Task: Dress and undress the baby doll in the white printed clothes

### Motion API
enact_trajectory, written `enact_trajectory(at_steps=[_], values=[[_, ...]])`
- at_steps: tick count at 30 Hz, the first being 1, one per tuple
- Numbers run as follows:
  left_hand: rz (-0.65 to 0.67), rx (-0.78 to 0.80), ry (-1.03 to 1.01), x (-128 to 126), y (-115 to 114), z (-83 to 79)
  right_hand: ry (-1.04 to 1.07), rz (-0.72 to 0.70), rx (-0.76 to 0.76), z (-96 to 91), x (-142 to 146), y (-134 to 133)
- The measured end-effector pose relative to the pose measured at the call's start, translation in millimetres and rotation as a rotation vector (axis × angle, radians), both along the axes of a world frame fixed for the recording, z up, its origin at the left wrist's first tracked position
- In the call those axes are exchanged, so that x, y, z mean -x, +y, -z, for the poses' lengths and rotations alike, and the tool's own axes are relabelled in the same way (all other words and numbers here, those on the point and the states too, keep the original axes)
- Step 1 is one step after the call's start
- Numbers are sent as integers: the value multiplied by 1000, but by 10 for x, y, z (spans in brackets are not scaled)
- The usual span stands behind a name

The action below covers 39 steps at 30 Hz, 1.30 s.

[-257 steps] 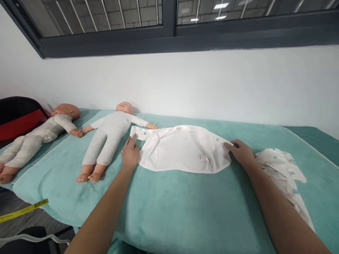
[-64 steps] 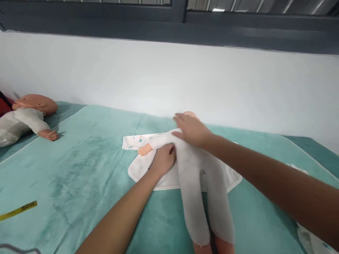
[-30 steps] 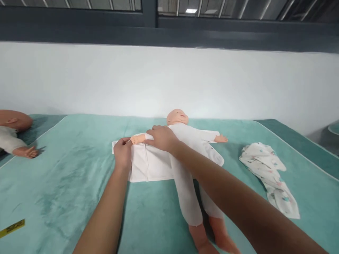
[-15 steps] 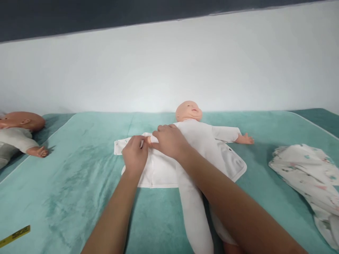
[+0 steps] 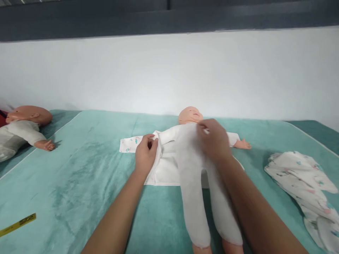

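Left hand [image 5: 145, 155] pinches smooth white shirt [image 5: 166, 173], cloth-bodied doll [image 5: 189, 155] beside its fingertips [image 5: 154, 143]; right hand [image 5: 215, 141] half-curled, blurred, hold unclear.

Both forearms [image 5: 113, 211] are stretched forward; the left hand [image 5: 145, 153] is pinched, the right hand [image 5: 215, 141] is curled and blurred.

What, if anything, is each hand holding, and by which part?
The left hand pinches the white garment by its edge near the printed sleeve. The right hand is blurred over the doll; its hold cannot be told.
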<state>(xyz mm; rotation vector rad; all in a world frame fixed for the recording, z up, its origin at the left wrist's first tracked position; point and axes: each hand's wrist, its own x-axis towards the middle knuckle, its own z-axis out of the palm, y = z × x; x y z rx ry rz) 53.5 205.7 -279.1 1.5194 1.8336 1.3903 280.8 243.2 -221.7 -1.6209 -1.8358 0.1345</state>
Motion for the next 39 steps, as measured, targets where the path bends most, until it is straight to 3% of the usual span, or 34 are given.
enact_trajectory(at_steps=[1,3,5,9,15,19,23,25,29,32,34,36,39], values=[[-42,26,21,4,-16,-6,-29,134,45,32,-184,-3],[-103,89,78,-2,-48,-15,-82,231,220,121,-463,5],[-104,156,187,-18,-67,-12,-75,212,348,206,-591,22],[15,166,369,-41,-61,19,64,157,432,247,-539,30],[73,28,45,-82,-7,6,345,82,517,159,-249,-123],[158,-56,-123,-96,39,-34,491,-54,559,243,-23,-209],[191,-29,-287,0,64,-82,599,-124,570,357,37,-218],[270,20,-485,91,48,-129,635,-128,549,394,23,-207],[573,56,-940,262,-69,-268,671,-140,477,450,25,-172],[850,95,-1049,282,-170,-329,687,-135,458,482,52,-147],[943,123,-1054,251,-186,-321,705,-130,455,499,62,-137],[820,52,-1050,215,-147,-287,718,-146,453,516,62,-129],[488,-131,-972,169,-42,-225,738,-186,455,545,59,-116]])
